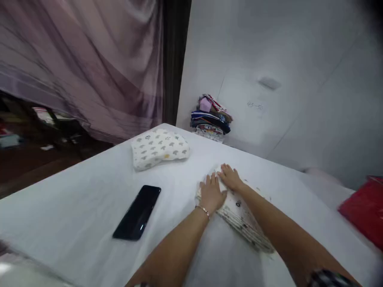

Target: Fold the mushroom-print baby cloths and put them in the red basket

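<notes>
My left hand [211, 194] lies flat, fingers together and stretched out, on the near-left end of a folded white patterned cloth [243, 218] on the white table [89, 191]. My right hand [230, 177] rests flat on the far end of the same cloth, fingers extended, next to the left hand. A thin bracelet circles my left wrist. The cloth's layered edge shows along its near side, under my right forearm.
A black phone [137, 213] lies face up to the left of my hands. A second folded white cloth with grey prints [159, 148] sits at the back left. A stack of coloured clothes [212, 117] stands by the wall. A red item [363, 209] lies at the right edge.
</notes>
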{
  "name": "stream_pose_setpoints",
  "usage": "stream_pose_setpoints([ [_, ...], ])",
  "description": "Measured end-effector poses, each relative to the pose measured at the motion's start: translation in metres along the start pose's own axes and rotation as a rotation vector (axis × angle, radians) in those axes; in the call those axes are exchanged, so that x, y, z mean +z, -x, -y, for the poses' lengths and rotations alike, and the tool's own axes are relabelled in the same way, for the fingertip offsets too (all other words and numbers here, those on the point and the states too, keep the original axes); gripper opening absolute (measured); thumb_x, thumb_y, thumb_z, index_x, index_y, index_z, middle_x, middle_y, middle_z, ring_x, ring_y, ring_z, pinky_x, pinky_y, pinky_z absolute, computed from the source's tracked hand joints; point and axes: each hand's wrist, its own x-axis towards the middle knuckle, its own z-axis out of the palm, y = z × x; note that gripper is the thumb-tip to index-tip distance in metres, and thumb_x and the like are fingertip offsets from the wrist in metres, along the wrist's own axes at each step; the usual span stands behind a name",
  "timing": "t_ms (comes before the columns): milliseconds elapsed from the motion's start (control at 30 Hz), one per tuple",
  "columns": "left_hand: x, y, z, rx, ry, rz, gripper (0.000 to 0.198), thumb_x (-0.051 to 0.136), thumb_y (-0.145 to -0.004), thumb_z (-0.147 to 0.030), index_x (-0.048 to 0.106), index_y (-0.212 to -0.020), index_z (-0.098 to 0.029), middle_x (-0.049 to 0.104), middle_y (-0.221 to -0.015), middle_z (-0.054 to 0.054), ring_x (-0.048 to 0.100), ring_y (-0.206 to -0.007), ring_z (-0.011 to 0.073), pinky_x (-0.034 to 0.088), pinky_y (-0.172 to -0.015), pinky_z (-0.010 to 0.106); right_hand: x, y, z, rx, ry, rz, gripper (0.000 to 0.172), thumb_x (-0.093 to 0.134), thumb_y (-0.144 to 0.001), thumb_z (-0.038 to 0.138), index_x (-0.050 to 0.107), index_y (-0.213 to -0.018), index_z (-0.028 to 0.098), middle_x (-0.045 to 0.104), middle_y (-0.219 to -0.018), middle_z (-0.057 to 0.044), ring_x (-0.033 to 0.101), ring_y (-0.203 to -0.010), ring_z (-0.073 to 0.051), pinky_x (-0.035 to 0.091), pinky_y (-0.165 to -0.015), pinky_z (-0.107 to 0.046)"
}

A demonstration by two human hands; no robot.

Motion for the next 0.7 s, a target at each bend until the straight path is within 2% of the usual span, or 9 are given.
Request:
stream_pose_setpoints([
  [200,-0.005,0.001,-0.001,-0.023,-0.002,0.060,0.077,0.030,-0.082,-0.057,0.023,-0.144,-0.012,0.021,-0.150,0.010,0.017,-0.136,0.0332,0.025,-0.102,0.056,0.016,-0.008,0.005,0.019,-0.009,-0.023,0.067,0.021,-0.091,0.055,0.022,-0.144,0.014,0.014,-0.152,-0.009,0.010,-0.139,-0.021,0.007,-0.110,-0.045],
  [333,-0.010,0.001,-0.002,-0.019,0.014,0.091,0.076,0.030,-0.083,-0.055,0.023,-0.144,-0.010,0.020,-0.151,0.010,0.015,-0.136,0.0330,0.022,-0.103,0.057,0.013,-0.009,0.003,0.023,-0.092,-0.010,0.068,0.026,-0.090,0.056,0.024,-0.144,0.016,0.014,-0.152,-0.009,0.010,-0.140,-0.021,0.006,-0.111,-0.045],
  [433,-0.013,0.001,-0.002,-0.018,0.020,0.109,0.075,0.030,-0.083,-0.054,0.026,-0.143,-0.009,0.016,-0.151,0.010,0.015,-0.137,0.0329,0.022,-0.103,0.057,0.005,-0.012,-0.002,0.040,-0.175,0.006,0.066,0.027,-0.090,0.055,0.028,-0.143,0.015,0.019,-0.151,-0.008,0.015,-0.139,-0.020,0.011,-0.111,-0.040],
  [567,-0.015,0.000,-0.001,-0.021,0.032,0.132,0.073,0.028,-0.084,-0.055,0.029,-0.142,-0.010,0.015,-0.152,0.010,0.013,-0.137,0.0330,0.022,-0.103,0.057,-0.006,-0.007,-0.026,0.127,-0.191,-0.038,0.063,0.025,-0.092,0.049,0.029,-0.142,0.011,0.026,-0.149,-0.010,0.022,-0.137,-0.020,0.017,-0.111,-0.033],
  [700,-0.015,-0.002,0.000,-0.031,0.078,0.161,0.074,0.027,-0.083,-0.059,0.031,-0.141,-0.013,0.014,-0.152,0.009,0.011,-0.137,0.0336,0.021,-0.103,0.056,-0.015,0.016,-0.069,0.224,-0.188,-0.028,0.059,0.033,-0.089,0.047,0.049,-0.130,0.009,0.049,-0.134,-0.014,0.044,-0.124,-0.026,0.029,-0.105,-0.035],
])
